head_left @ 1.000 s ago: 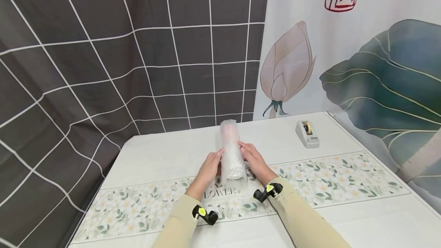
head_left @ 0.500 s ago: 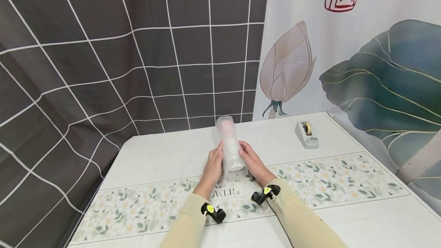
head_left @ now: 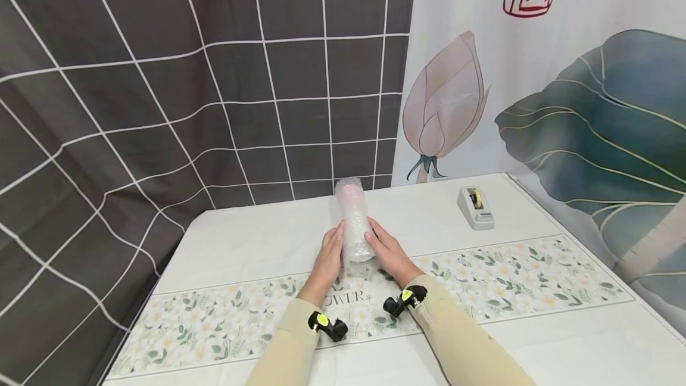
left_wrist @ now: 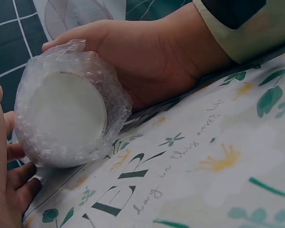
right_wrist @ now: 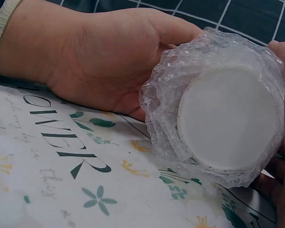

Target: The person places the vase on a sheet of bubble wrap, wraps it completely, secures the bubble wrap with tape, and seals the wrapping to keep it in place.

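Note:
A cylinder rolled in clear bubble wrap (head_left: 354, 219) points away from me over the table, pinkish toward its far end. Its near end shows a round white base (right_wrist: 230, 118) with crinkled wrap around the rim. My left hand (head_left: 327, 261) holds its left side, and my right hand (head_left: 392, 252) holds its right side. In the left wrist view, fingers of the left hand (left_wrist: 4, 175) curl under the roll, while the right hand (left_wrist: 142, 57) lies along the other side. The thumbs lie along the upper sides. What the wrap encloses beyond the base is hard to make out.
A grey tape dispenser (head_left: 476, 208) with a yellowish roll stands at the back right of the table. A white tablecloth (head_left: 257, 237) with a flowered band covers the table. Behind hang a dark grid curtain (head_left: 300, 124) and a white curtain with plant prints.
The wrapped cylinder has swung slightly so its far end lies more to the left, and its near end has moved away from me. Both hands have shifted with it, keeping their hold.

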{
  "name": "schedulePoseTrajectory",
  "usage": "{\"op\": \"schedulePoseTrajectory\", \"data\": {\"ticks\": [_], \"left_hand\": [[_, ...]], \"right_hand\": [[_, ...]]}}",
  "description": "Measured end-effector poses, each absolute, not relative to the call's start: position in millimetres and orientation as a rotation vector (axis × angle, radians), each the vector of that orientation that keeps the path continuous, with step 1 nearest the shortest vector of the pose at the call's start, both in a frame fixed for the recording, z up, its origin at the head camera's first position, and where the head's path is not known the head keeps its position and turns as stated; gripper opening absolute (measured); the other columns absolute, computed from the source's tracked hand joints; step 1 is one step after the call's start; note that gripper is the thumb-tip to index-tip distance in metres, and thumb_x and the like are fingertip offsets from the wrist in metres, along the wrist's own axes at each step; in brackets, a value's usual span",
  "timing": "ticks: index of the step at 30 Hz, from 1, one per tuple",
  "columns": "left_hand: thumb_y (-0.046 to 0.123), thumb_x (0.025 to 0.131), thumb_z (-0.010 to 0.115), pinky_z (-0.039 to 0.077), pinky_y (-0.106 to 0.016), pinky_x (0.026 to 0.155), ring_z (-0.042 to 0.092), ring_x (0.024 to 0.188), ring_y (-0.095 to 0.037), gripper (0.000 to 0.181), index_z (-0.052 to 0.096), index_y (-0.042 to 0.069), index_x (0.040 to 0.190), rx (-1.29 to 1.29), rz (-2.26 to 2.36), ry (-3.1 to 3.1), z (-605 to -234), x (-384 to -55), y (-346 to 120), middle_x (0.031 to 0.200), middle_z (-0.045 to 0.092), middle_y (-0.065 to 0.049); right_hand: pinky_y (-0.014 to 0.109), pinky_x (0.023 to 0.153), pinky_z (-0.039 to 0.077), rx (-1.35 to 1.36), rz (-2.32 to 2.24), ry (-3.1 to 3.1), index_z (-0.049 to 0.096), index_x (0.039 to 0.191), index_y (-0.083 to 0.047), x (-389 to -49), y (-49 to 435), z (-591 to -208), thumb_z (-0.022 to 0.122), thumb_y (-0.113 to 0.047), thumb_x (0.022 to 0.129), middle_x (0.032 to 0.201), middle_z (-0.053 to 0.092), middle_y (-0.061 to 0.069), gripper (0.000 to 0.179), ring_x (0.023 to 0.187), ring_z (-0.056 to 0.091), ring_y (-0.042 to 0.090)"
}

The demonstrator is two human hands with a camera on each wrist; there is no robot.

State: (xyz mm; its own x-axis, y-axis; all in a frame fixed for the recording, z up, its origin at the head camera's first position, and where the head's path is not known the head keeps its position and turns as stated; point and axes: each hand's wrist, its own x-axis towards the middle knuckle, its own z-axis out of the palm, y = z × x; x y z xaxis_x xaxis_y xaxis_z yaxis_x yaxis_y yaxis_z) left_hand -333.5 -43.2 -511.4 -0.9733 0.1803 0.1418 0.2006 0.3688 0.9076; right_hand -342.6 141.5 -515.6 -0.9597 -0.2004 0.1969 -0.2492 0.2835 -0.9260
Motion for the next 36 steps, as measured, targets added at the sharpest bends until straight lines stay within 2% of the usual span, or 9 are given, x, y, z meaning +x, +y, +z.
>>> {"op": "schedulePoseTrajectory", "data": {"ticks": [6, 15, 19, 26, 36], "left_hand": [[0.047, 0.109, 0.017, 0.019, -0.059, 0.120, 0.026, 0.150, -0.036, 0.059, 0.020, 0.024, 0.163, -0.348, -1.715, -2.596, -512, -334, -41, 0.163, 0.024, -0.011], [0.050, 0.108, 0.016, 0.019, -0.058, 0.120, 0.025, 0.150, -0.036, 0.062, 0.024, 0.022, 0.162, -0.296, -1.757, -2.569, -514, -335, -42, 0.164, 0.025, -0.009], [0.044, 0.110, 0.017, 0.017, -0.057, 0.121, 0.023, 0.151, -0.036, 0.059, 0.024, 0.017, 0.162, -0.326, -1.763, -2.553, -514, -334, -42, 0.164, 0.023, -0.011], [0.037, 0.111, 0.017, 0.015, -0.054, 0.122, 0.019, 0.152, -0.036, 0.057, 0.022, 0.011, 0.162, -0.388, -1.737, -2.536, -516, -337, -42, 0.165, 0.021, -0.014], [0.041, 0.110, 0.017, 0.014, -0.054, 0.122, 0.019, 0.153, -0.033, 0.059, 0.020, 0.014, 0.162, -0.373, -1.743, -2.546, -517, -338, -40, 0.166, 0.020, -0.012]], "right_hand": [[0.051, 0.122, 0.016, 0.432, 1.791, -2.501, 0.025, 0.161, -0.008, -342, 140, -510, 0.041, -0.039, 0.108, 0.165, 0.026, 0.013, 0.063, 0.152, 0.022, 0.032], [0.051, 0.123, 0.016, 0.394, 1.851, -2.481, 0.025, 0.161, -0.010, -347, 140, -516, 0.040, -0.040, 0.108, 0.165, 0.027, 0.014, 0.062, 0.152, 0.022, 0.032], [0.050, 0.122, 0.018, 0.329, 1.888, -2.470, 0.024, 0.161, -0.009, -347, 142, -517, 0.041, -0.041, 0.108, 0.164, 0.028, 0.016, 0.064, 0.151, 0.025, 0.033], [0.048, 0.123, 0.016, 0.260, 1.917, -2.430, 0.024, 0.161, -0.008, -349, 144, -515, 0.038, -0.041, 0.109, 0.165, 0.025, 0.013, 0.063, 0.153, 0.020, 0.031], [0.049, 0.123, 0.015, 0.235, 1.954, -2.399, 0.024, 0.160, -0.007, -352, 147, -516, 0.036, -0.041, 0.109, 0.165, 0.025, 0.015, 0.063, 0.153, 0.019, 0.032]]}}
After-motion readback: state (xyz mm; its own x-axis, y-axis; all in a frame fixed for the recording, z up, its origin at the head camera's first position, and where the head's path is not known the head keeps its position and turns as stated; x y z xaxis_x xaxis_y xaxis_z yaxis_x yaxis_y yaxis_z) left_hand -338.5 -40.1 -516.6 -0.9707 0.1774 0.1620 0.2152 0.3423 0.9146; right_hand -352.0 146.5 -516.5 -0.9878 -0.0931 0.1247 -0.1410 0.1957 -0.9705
